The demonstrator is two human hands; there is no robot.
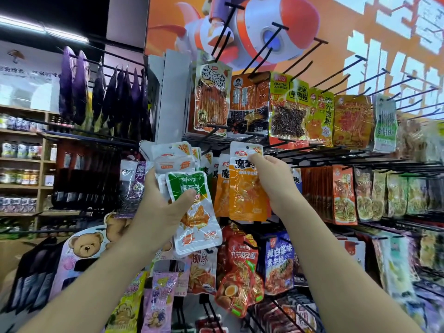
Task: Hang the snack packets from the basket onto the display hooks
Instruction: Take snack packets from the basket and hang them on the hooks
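Note:
My left hand (163, 203) grips a small stack of snack packets (189, 207); the front one is white with a green top and orange food showing. My right hand (271, 181) pinches the white top of an orange snack packet (245, 188) and holds it up in front of the middle row of the display rack. Behind it hang more orange packets (222, 188) of the same kind on a black hook. The hook's tip is hidden behind the packet. The basket is not in view.
Bare black display hooks (300, 58) jut out from the orange poster wall above. Full rows of hanging snacks (288, 109) fill the rack above, below and to the right. Purple packets (79, 87) hang at left, beside wooden shelves of jars (21, 150).

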